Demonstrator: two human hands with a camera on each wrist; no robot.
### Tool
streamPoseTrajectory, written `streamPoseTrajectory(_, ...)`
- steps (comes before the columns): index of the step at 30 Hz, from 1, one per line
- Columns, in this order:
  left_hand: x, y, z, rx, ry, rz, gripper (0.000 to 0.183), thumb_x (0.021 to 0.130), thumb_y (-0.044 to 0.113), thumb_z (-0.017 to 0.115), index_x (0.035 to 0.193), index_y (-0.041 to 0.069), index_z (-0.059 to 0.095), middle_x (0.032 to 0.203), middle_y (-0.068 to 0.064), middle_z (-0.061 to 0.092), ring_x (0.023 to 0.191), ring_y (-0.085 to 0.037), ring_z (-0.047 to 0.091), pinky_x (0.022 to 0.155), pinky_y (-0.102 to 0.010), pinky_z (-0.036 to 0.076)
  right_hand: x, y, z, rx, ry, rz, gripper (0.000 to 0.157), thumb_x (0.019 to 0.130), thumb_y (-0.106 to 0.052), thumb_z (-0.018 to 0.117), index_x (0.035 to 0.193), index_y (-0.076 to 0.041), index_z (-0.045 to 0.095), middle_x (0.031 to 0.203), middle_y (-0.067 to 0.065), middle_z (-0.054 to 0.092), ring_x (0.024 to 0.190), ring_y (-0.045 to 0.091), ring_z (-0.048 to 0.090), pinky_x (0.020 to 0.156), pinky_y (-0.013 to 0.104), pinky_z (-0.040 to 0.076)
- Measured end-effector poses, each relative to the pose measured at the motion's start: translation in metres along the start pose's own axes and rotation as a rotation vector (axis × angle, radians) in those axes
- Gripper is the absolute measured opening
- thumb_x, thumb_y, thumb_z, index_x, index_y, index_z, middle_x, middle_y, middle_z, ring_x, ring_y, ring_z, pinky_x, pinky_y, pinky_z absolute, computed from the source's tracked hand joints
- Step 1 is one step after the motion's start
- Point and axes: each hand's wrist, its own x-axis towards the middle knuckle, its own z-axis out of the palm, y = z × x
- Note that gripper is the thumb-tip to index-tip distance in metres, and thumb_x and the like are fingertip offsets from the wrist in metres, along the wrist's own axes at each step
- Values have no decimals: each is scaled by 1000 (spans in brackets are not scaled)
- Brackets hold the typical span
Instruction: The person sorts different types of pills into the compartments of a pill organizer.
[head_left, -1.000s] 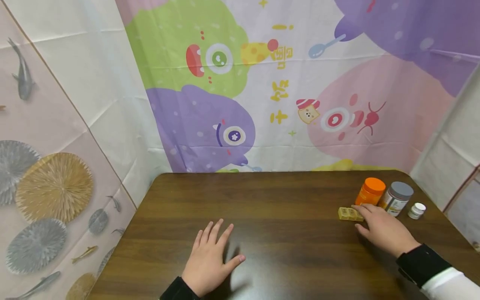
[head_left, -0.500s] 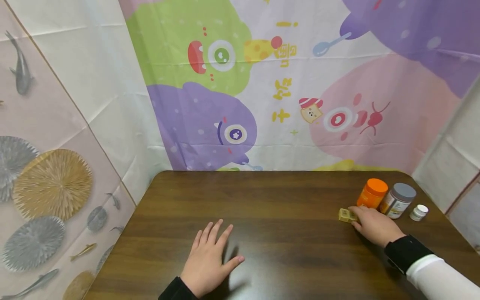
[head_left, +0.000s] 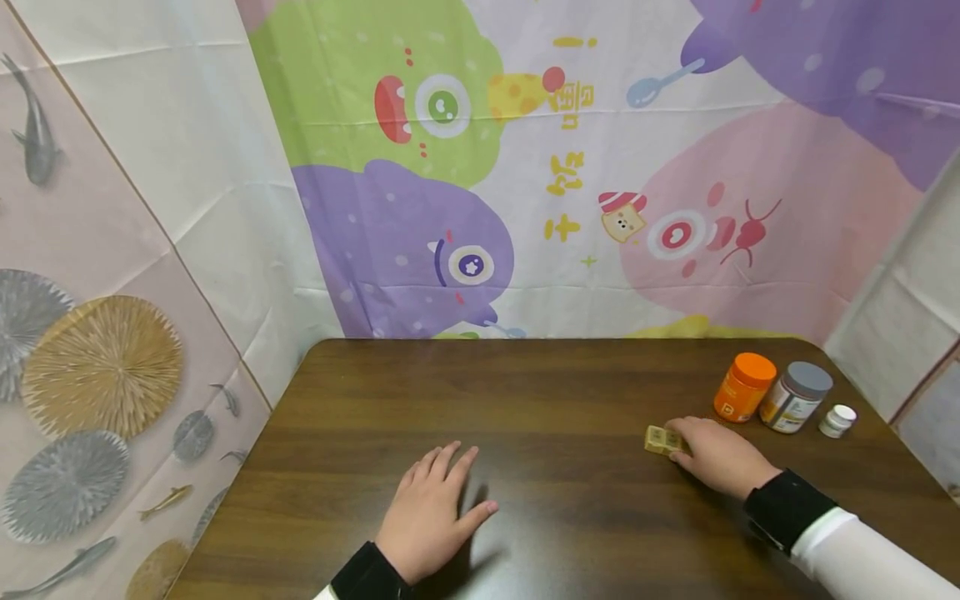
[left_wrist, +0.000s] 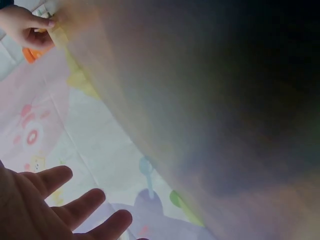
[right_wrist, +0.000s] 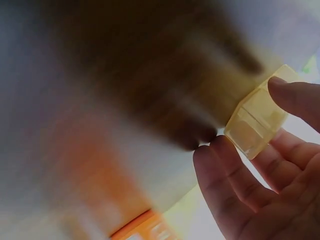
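A small translucent yellow pill box (head_left: 660, 439) lies on the dark wooden table (head_left: 570, 400) at the right. My right hand (head_left: 712, 454) grips it between thumb and fingers; the right wrist view shows the pill box (right_wrist: 256, 119) pinched by the fingertips (right_wrist: 290, 95). My left hand (head_left: 435, 515) rests flat on the table near its front edge, fingers spread and holding nothing; the left wrist view shows those fingers (left_wrist: 75, 205) straight. The far-off right hand (left_wrist: 25, 25) shows in that view's top left corner.
An orange bottle (head_left: 742, 387), a grey-lidded jar (head_left: 795, 397) and a small white bottle (head_left: 836, 420) stand in a row at the table's back right. Cartoon-printed cloth hangs behind and to the left of the table.
My right hand has closed on the pill box and slid it left, away from the bottles. My left hand has shifted slightly right and stays flat.
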Motion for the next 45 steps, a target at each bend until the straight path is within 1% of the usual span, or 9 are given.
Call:
streamPoseTrajectory(4,9,7,1,10,-30,37,73,91,66,47,145,17,45,138,-10,50,124,-29,41,99,-54,38,4,-26,4,13,-21,-27,37,82,-18,76,112,0,63,98,9,66,82,19,57,74,43,51)
streamPoseTrajectory(10,29,22,4,36,-119,78,71,91,67,45,140,16,50,132,-6,57,116,-26,51,92,-51,46,11,-70,11,37,-45,-86,37,84,-20,75,115,-4,63,102,5,64,88,17,56,77,41,51)
streamPoseTrajectory(15,49,38,9,67,-135,147,64,89,63,53,132,16,58,124,-4,63,105,-22,58,82,-45,51,13,-98,16,63,-52,-125,36,84,-20,75,114,-4,64,99,4,63,86,16,54,73,38,51)
streamPoseTrajectory(18,59,48,15,89,-148,190,58,88,59,58,128,17,61,120,-2,65,99,-19,61,77,-41,54,13,-107,19,89,-58,-143,34,84,-20,75,113,-4,65,98,2,62,84,15,54,72,38,51)
streamPoseTrajectory(21,66,56,19,102,-169,212,54,87,56,63,126,18,63,117,-1,67,96,-18,62,73,-39,55,13,-113,21,115,-65,-170,32,84,-20,75,112,-6,65,97,0,62,83,14,53,70,37,51)
streamPoseTrajectory(24,70,62,22,100,-178,220,50,86,53,67,122,18,65,111,1,69,90,-17,63,68,-38,55,13,-116,22,130,-62,-200,30,84,-20,74,110,-7,66,94,-2,61,80,12,52,67,33,49)
streamPoseTrajectory(31,80,73,30,92,-137,260,37,84,45,72,111,19,68,94,5,70,74,-11,60,54,-29,50,14,-116,24,136,-52,-229,26,85,-21,73,108,-11,67,93,-4,61,79,10,50,63,28,46)
streamPoseTrajectory(38,86,78,32,113,-93,276,26,81,39,76,95,18,70,82,5,68,67,-10,59,54,-28,49,16,-117,24,148,-48,-238,23,85,-22,73,106,-11,68,91,-6,60,78,9,50,63,28,47)
streamPoseTrajectory(45,90,79,33,130,-85,282,23,81,39,76,87,18,70,75,5,68,64,-10,59,54,-30,49,18,-116,24,142,-24,-244,23,85,-21,73,106,-12,69,93,-5,62,82,9,52,66,30,49)
